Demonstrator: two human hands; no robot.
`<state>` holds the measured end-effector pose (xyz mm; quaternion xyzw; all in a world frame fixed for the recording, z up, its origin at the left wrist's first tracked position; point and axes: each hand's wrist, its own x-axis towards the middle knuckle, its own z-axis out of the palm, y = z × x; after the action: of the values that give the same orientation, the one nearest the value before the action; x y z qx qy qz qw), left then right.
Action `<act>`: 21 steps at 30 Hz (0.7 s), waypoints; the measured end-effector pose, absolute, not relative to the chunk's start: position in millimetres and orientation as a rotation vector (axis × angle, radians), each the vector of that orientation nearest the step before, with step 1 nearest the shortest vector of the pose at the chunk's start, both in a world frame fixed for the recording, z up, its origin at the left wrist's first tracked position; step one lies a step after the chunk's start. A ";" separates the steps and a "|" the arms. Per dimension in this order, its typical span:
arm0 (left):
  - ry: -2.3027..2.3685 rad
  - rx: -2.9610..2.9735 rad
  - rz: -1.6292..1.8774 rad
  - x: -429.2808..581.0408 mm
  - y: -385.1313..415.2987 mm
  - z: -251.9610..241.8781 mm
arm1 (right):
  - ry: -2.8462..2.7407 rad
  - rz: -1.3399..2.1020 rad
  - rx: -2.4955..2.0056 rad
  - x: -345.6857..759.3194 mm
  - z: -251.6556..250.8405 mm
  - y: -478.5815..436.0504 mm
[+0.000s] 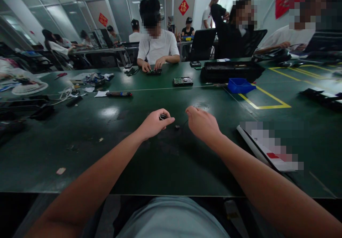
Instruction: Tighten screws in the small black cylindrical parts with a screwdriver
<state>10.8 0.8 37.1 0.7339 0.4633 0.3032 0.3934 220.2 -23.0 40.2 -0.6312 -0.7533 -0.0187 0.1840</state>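
Note:
My left hand (154, 124) is closed around a small round dark piece with a shiny ring-like rim (162, 117), thumb pointing right. Opposite it, my right hand (204, 125) is raised a little over the table with thumb and fingertips pinched together. What those fingertips hold, if anything, is too small to name; a thin dark line, perhaps a wire, shows just below them. Between the two hands, a tiny dark metallic part (177, 127) lies on the green table (149, 166).
Further off are a circuit-board device (183, 81), a blue tray (241, 85) and a long black housing (231, 71). A pen-like electric screwdriver (119, 94) lies left, a white packet (267, 149) right. Across the table, a person in a white shirt (162, 44) handles a small device.

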 end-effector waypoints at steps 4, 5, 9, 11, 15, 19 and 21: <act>1.227 2.200 0.707 18.2 5.2 36.6 | -2.129 -0.047 -1.796 220.0 40.6 -23.1; 1.227 2.247 0.659 20.7 6.7 33.9 | -2.129 -0.044 -1.801 220.2 41.0 -22.9; 1.252 2.405 0.451 29.9 14.8 18.1 | -2.129 -0.013 -1.807 220.4 42.6 -22.2; 1.258 2.504 0.395 33.1 19.9 11.0 | -2.125 -0.004 -1.812 220.5 43.0 -21.9; 1.236 2.575 0.281 36.0 27.5 6.0 | -2.116 0.005 -1.831 221.1 43.3 -21.9; 1.218 2.560 0.274 35.0 29.2 10.5 | -2.124 0.003 -1.807 222.7 42.6 -21.5; 1.204 2.492 0.319 31.9 29.1 13.4 | -2.121 0.002 -1.794 223.2 41.7 -21.0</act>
<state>31.9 29.1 13.4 0.8803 0.4255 0.1126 0.1770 223.2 -21.0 41.7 -0.6351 -0.7510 0.0006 0.1806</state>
